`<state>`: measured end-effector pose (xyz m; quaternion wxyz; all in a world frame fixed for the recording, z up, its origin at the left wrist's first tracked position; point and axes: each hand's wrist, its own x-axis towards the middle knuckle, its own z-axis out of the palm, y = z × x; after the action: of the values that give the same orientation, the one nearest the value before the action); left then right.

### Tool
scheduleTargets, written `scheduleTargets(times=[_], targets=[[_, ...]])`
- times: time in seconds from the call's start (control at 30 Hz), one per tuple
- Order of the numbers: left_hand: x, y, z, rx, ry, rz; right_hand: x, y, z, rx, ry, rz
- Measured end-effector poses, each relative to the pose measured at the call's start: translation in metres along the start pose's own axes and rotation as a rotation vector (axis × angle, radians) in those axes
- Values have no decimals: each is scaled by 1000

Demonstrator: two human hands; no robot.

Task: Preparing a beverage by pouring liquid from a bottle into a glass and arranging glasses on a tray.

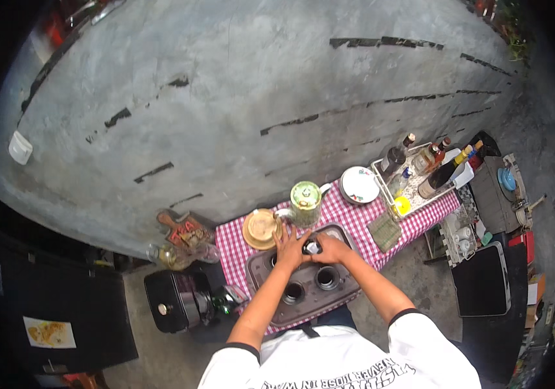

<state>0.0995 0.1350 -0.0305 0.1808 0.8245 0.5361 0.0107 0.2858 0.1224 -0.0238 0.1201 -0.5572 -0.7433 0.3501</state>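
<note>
A brown plastic tray (306, 304) lies on a red-and-white checkered tablecloth (228, 233). On it stand dark round cups, one at the near left (293, 292) and one at the near right (327, 277). Over the tray's far half, my right hand (332, 249) curls around a small dark cup with something pale inside (312, 247). My left hand (291, 249) spreads its fingers beside the same cup; whether it grips it I cannot tell. Another dark cup is partly hidden under my left wrist.
Beyond the tray are a green patterned pitcher (305, 199) and a woven round stand (261, 228). White plates (360, 185) are stacked near the wall. A wire-rimmed tray (416, 211) holds several bottles at the right. A green coaster (384, 232) lies nearer. A black appliance (173, 301) stands left.
</note>
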Motion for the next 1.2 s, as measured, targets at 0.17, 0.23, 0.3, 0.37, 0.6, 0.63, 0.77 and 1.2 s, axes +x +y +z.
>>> scheduleTargets(times=[0.17, 0.23, 0.3, 0.37, 0.6, 0.63, 0.77, 1.2], targets=[[4, 3, -2, -11, 25, -10, 3, 3, -7, 2, -58, 11], [2, 3, -5, -17, 3, -42, 5, -1, -10, -10, -66, -16], [-2, 4, -7, -49, -5, -59, 6, 7, -1, -26, -53, -64], [-3, 4, -7, -37, -14, -77, 6, 3, 0, 15, -36, -41], [-1, 6, -3, -2, -16, -82, 4, 2, -7, 6, -73, -56], [-1, 8, -5, -2, -13, -89, 4, 1, -9, 6, -77, -62], [-4, 6, -10, 4, -29, -98, 3, -7, -13, -8, -94, -60], [-1, 13, -14, 41, -94, -124, 4, 2, -8, -14, -63, -98]])
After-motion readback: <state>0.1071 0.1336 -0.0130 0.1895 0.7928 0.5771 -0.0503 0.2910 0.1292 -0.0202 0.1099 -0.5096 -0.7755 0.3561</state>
